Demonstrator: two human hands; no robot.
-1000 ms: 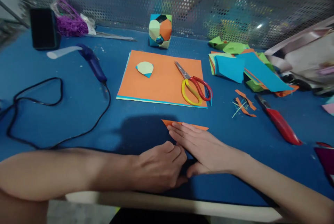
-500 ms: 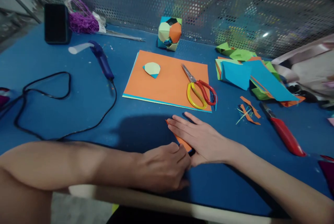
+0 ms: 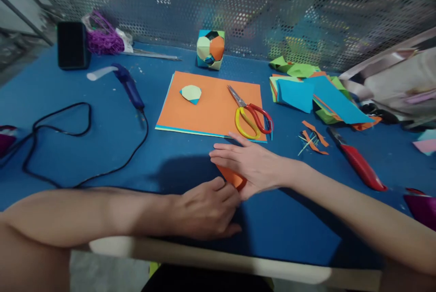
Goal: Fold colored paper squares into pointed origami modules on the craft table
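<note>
A small piece of orange paper (image 3: 229,176) lies on the blue table near its front edge, mostly covered by my hands. My right hand (image 3: 254,167) rests over it with the fingers stretched out and somewhat spread. Below and to the left, my left hand (image 3: 209,210) is curled closed, its fingertips at the paper's lower edge, which bends up slightly between the hands. Just beyond my right fingers lie scissors (image 3: 247,108) with one red and one yellow handle, on a stack of orange sheets (image 3: 204,117). A folded pale green and blue paper piece (image 3: 191,93) sits there too.
Behind stands a multicoloured folded-paper cube (image 3: 210,50). At left are a blue glue gun (image 3: 129,87) with its black cord, purple shredded paper (image 3: 104,40) and a black phone-like object (image 3: 72,46). Paper scraps (image 3: 325,96) and a red-handled knife (image 3: 361,162) lie right.
The orange paper has turned from lying crosswise to slanting, and its lower edge now lifts. My right hand has spread its fingers and shifted upward; my left stays curled beside it.
</note>
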